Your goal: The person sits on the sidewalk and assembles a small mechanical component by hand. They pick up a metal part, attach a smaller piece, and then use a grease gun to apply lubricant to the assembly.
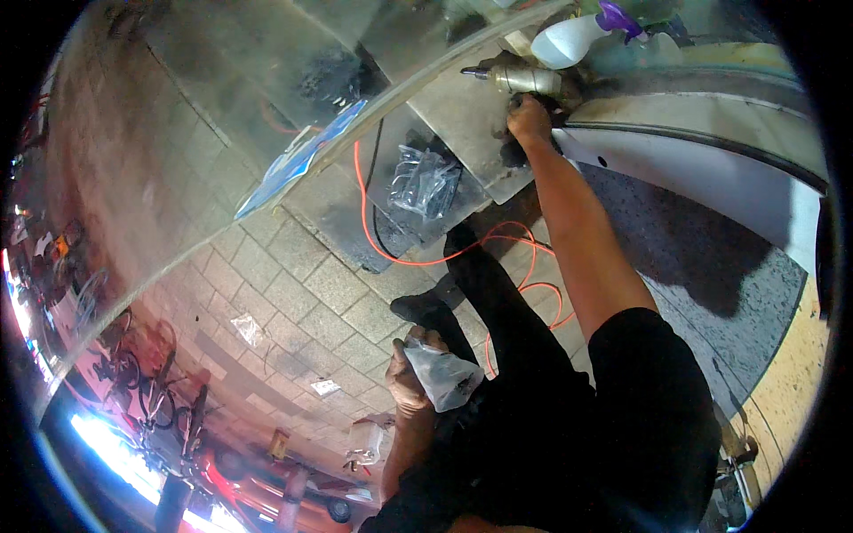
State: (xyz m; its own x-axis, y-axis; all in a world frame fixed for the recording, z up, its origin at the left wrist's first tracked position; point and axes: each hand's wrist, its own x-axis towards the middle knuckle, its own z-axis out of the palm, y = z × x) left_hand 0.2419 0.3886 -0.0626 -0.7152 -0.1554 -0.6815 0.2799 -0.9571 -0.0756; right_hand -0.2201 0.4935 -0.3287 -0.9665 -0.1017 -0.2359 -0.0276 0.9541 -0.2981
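Observation:
My left hand [410, 377] is closed on a small clear plastic bag [442, 375], held beside my leg. Something small and dark shows through the bag's lower part. Stretched far forward, my right hand [530, 118] has its fingers curled in beside dark, grimy items at the end of a white panel. What those fingers hold, if anything, is hidden. Just beyond them lies a whitish bottle [524, 80] with a dark nozzle. Behind it is a white spray bottle [565, 43] with a purple trigger head.
A clear plastic package [425, 182] lies on the grey slabs ahead of my feet. An orange hose [418, 263] loops across the paving by my legs. Curved glass with a blue sticker [302, 160] stands at left. The white panel [702, 182] runs along the right.

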